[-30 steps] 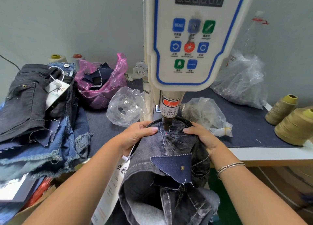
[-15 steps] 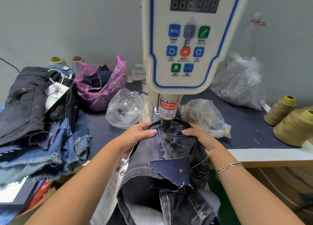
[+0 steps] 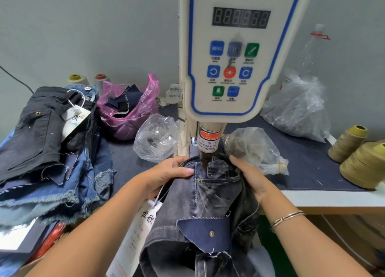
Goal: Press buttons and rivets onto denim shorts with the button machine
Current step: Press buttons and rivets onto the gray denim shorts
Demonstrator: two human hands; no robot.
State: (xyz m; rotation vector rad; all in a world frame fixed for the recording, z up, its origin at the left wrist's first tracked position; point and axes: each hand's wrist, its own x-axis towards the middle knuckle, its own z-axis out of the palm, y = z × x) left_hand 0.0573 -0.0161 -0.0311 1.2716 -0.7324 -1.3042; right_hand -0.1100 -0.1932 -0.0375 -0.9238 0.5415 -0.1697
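Grey denim shorts (image 3: 210, 197) lie draped under the white button machine (image 3: 233, 54), whose dark press head (image 3: 206, 158) stands over the pocket corner. A brass rivet (image 3: 200, 180) sits on the pocket seam just below the head, beside a small red light dot. My left hand (image 3: 166, 175) grips the shorts' left edge, thumb flat on top. On the right side my right hand (image 3: 248, 176) holds the fabric, its fingers curled over the edge. A dark blue patch (image 3: 206, 233) with a rivet hangs lower on the shorts.
A pile of denim shorts (image 3: 45, 151) fills the left of the table. A pink bag of scraps (image 3: 129, 110) and clear plastic bags (image 3: 156, 139) (image 3: 252, 149) (image 3: 298, 110) flank the machine. Thread cones (image 3: 362, 164) stand at the right edge. A paper tag (image 3: 135, 231) hangs from the shorts.
The press head has lifted off the fabric and a new rivet shows on the pocket seam. Both hands have drawn the shorts slightly toward me.
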